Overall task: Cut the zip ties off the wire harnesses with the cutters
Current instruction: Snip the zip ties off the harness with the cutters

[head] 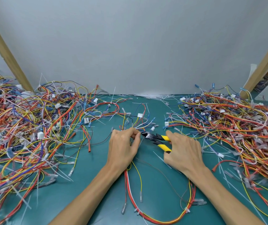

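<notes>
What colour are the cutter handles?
Yellow with black stripes; the cutters show best in the head view.

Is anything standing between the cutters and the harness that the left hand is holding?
Nothing visible does. The cutters in the right hand reach the harness beside the fingertips of the left hand; the zip tie itself is too small to see.

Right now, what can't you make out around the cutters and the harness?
Head view.
Any zip tie at the cutters: too small, blurred.
The harness where the left hand pinches it: hidden by fingers.
Handle ends: covered by the right hand.
The left pile, right pile: cut off by frame edges.
</notes>
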`<state>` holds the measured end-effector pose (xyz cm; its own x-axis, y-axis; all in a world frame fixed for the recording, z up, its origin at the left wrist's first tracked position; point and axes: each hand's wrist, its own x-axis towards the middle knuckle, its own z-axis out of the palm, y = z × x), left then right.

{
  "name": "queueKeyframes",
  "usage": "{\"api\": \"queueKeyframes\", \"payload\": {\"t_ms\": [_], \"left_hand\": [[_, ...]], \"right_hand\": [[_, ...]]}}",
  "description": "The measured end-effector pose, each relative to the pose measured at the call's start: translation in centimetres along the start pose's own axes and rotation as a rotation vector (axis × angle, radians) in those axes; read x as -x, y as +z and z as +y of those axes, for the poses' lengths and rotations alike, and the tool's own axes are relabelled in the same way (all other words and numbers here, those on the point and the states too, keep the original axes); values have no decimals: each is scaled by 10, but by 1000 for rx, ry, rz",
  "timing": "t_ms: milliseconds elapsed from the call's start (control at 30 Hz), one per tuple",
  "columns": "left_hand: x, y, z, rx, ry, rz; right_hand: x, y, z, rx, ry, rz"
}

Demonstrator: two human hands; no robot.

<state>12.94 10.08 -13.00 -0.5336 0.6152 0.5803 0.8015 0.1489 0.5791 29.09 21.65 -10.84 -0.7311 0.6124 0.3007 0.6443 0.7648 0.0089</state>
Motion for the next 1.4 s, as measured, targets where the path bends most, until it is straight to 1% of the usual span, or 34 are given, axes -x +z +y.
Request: {"api": "queueKeyframes", "payload": {"t_ms": [133, 300, 367, 533, 633, 733, 867, 1000, 1100, 1233, 1300, 1400], "left_hand": [[0, 0, 0, 6, 8, -4], [0, -2, 2, 19, 8, -61], [0, -3, 4, 52, -10, -82], [-4, -5, 4, 123, -104, -141], [-6, -9, 4, 176, -144, -137], [-7, -10, 3, 183, -171, -135], [-9, -12, 2, 186, -237, -114], [-10, -13, 2, 163, -264, -111], [-10, -12, 3, 157, -274, -113], [-9, -9, 4, 138, -267, -126], [-9, -9, 4, 132, -277, -133], [-9, -10, 5, 115, -292, -141]], "right_hand": [[-1, -1, 0, 22, 19, -28], [-5, -4, -3, 11, 26, -94], [-7, -6, -3, -6, 28, -116], [-11, -15, -6, 62, 40, -194], [-13, -14, -12, 21, -7, -214], [-16, -11, -22, -6, -47, -192], [-23, -13, -38, 9, -19, -199], [-23, -19, -46, 44, -15, -218], [-22, -21, -47, 5, 4, -250], [-15, -20, -51, -86, 72, -337], [-11, -20, -57, -81, 93, -324], [-10, -24, -65, -40, 91, -258]]}}
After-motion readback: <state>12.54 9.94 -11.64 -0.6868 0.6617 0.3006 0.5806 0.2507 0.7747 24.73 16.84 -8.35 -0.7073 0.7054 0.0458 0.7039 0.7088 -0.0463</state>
